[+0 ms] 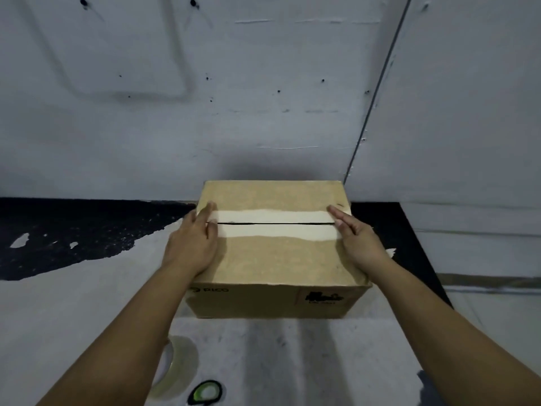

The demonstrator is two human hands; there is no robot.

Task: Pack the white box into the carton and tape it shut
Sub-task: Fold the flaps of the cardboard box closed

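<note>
The left hand (pixel 191 244) lies flat and open on the carton (pixel 275 250) lid at its nine o'clock edge, fingers extended across the end of the seam (pixel 275 223), gripping nothing. The right hand (pixel 358 238) mirrors it at three o'clock, palm down, fingers straight, also pressing rather than holding. Between them both flaps are folded down, with a pale strip along each side of a dark, open slit. The white box is not visible; presumably it sits inside. The tape roll (pixel 172 367) rests on the floor at about seven o'clock from the carton, beside a green-and-black object (pixel 206 393). The risk, as I judge it: lifting one hand for the tape lets the flaps spring up, widening the seam before tape lands.
</note>
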